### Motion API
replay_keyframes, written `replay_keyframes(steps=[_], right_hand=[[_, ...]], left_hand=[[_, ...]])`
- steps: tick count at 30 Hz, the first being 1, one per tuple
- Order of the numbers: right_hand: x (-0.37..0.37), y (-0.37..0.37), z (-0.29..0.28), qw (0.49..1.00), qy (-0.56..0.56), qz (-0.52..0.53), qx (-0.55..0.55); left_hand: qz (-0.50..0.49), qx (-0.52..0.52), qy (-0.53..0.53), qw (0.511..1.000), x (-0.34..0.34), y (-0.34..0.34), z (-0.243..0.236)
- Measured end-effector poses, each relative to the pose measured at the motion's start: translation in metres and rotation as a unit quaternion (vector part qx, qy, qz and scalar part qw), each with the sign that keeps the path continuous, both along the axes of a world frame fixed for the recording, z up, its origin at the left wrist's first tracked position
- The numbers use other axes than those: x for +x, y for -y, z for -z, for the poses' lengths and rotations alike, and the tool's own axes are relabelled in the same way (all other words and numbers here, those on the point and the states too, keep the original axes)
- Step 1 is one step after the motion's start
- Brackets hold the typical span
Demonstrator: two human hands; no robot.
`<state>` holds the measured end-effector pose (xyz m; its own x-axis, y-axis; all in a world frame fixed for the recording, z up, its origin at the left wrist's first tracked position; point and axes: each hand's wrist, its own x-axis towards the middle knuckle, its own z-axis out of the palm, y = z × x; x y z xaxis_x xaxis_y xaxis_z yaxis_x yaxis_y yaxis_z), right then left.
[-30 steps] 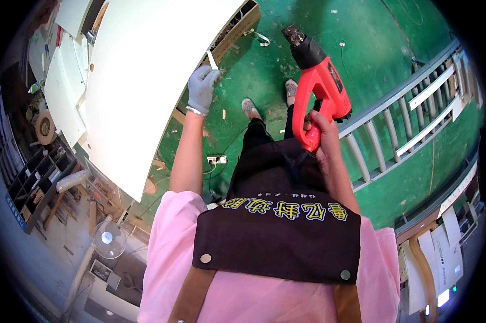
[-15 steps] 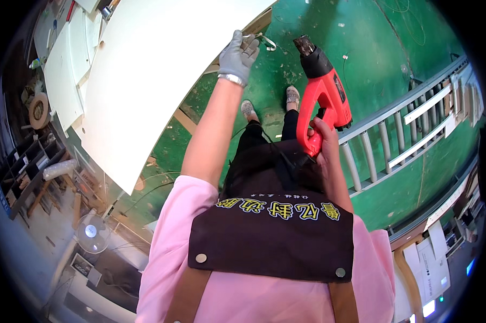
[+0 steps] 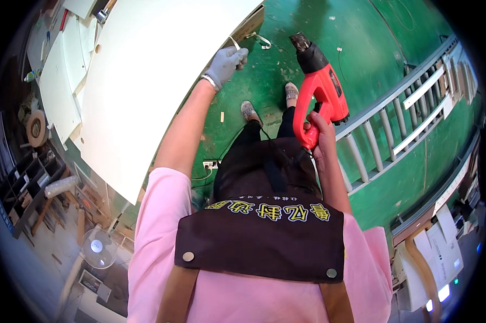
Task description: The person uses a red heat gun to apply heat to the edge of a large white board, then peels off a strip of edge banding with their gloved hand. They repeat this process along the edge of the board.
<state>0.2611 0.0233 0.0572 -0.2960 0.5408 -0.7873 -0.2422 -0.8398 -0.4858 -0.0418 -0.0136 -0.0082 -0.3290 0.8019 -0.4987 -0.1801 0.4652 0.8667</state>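
Note:
My right hand [image 3: 321, 134] is wrapped around the handle of a red heat gun [image 3: 329, 89], its dark metal nozzle tilted up toward the far side. In a grey glove, my left hand [image 3: 225, 65] is closed at the right edge of a large white board [image 3: 157, 70]. A narrow white strip [image 3: 234, 42] sticks out from its fingers, beside that edge; how far it runs inside the hand is hidden. Farther out, a curled white strip [image 3: 263, 41] hangs near the board's edge, apart from the heat gun.
A grey metal roller rack [image 3: 380, 137] stands at right on the green floor [image 3: 361, 32]. At left are more white panels [image 3: 62, 81], a tape roll [image 3: 36, 128], a dark divided bin [image 3: 35, 172] and a fan [image 3: 98, 248]. A power socket with cable [image 3: 209, 164] lies near my legs.
My left hand has come nearer and to the left along the board's edge, and its fingers have gone from spread to closed. The heat gun has stayed nearly in place.

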Motion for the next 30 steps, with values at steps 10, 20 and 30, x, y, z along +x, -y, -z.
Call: replay_keyframes(steps=[10, 20, 30], right_hand=[[-0.013, 0.043, -0.007, 0.993, 0.044, -0.099, 0.040], [-0.049, 0.052, -0.001, 0.988, 0.013, -0.140, 0.058], [-0.044, 0.040, 0.021, 0.976, 0.008, -0.202, 0.082]], left_hand=[[0.161, -0.024, -0.196, 0.967, 0.002, 0.033, 0.031], [-0.348, 0.062, 0.258, 0.899, 0.049, 0.323, 0.069], [-0.780, 0.104, 0.301, 0.538, 0.074, 0.486, -0.034]])
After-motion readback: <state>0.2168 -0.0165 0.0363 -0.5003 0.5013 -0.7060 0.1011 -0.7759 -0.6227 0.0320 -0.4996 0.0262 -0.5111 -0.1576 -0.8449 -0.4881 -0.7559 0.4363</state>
